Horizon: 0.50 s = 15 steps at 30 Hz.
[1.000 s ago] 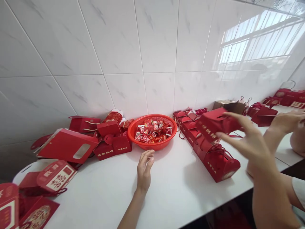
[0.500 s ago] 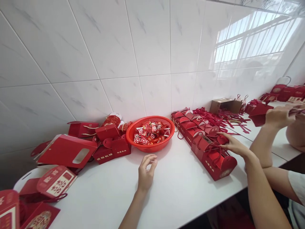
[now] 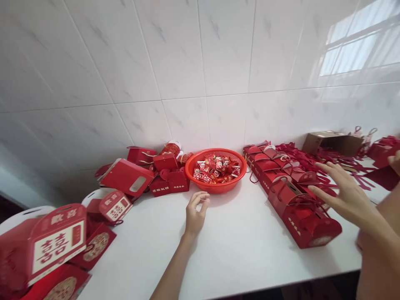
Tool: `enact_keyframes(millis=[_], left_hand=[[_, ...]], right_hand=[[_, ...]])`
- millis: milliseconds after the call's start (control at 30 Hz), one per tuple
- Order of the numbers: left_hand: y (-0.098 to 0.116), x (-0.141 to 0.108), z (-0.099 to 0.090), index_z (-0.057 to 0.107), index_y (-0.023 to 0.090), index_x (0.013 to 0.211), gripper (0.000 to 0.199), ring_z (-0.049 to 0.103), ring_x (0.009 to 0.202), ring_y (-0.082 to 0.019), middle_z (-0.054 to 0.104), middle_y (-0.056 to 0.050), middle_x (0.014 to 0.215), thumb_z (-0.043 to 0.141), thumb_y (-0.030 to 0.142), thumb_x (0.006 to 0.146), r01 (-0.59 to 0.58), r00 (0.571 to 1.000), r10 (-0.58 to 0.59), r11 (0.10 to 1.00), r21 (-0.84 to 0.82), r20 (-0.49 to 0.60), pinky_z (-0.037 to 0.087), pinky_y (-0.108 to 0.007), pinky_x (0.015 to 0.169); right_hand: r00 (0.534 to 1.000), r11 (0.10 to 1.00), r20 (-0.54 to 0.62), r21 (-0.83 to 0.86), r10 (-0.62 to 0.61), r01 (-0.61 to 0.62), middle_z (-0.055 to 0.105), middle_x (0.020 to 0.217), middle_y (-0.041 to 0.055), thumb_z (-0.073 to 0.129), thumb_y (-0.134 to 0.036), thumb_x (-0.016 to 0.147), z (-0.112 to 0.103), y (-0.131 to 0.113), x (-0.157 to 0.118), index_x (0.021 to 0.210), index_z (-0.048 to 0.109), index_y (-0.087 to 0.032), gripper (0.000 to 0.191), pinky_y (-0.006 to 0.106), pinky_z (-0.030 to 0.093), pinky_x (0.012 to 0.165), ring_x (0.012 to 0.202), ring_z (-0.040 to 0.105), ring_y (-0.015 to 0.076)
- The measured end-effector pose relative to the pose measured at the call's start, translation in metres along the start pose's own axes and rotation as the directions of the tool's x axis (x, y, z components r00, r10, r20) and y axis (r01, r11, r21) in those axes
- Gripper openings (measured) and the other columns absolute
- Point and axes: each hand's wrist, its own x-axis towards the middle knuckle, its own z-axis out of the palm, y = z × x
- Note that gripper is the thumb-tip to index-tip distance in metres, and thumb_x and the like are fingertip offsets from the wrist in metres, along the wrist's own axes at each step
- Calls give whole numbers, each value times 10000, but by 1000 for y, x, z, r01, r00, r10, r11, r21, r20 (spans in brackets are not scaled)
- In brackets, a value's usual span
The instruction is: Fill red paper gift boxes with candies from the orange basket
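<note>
My left hand (image 3: 195, 214) hovers or rests over the white table (image 3: 237, 250), just in front of a red plastic basket (image 3: 215, 188). Its fingers are loosely curled, the thumb a little apart, and nothing shows in it. Wrapped red candies (image 3: 215, 168) fill the basket. On the right, my right hand (image 3: 351, 200) is open with fingers spread, above a row of red gift boxes (image 3: 293, 223) with cord handles. No box is gripped; whether a fingertip touches one I cannot tell.
Red boxes (image 3: 170, 182) and larger boxes (image 3: 59, 246) marked with double-happiness characters pile up at left. Behind the right-hand row lie red ribbon strips (image 3: 290, 154) and a cardboard box (image 3: 331, 143). A co-worker's hand (image 3: 394, 160) is at the right edge. A tiled wall (image 3: 184, 62) stands behind.
The view has turned left, so things appear shifted right. My right hand has lifted off the front gift boxes and its fingers have spread. My left hand keeps nearly the same pose.
</note>
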Motion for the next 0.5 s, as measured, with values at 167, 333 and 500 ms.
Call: enact_keyframes(millis=[167,333,500], left_hand=[[19,17,-67,725,211,853,170,656,973,-234,688,-79,996,642,349,798,-86,923,147,980,181,-356,564,-364,837],[69,41,-151,708,183,857,132,641,1064,-281,693,-67,996,671,258,755,-37,590,348,913,406,-729,530,-450,963],[101,105,-207,688,69,1076,337,663,1028,-232,670,-91,1186,612,75,747,204,526,287,871,446,-801,537,-410,977]], right_hand=[[953,870,11,412,-301,270,614,1361,64,571,-399,930,16,-101,-27,1274,595,-324,353,441,495,1063,1292,567,272],[784,763,416,637,-460,110,654,1297,119,548,-307,942,93,-144,-48,1125,678,-247,233,392,538,961,1158,655,260],[756,683,458,730,-468,-19,679,1177,121,526,-171,882,152,-150,-60,1051,682,-205,233,363,553,843,901,709,211]])
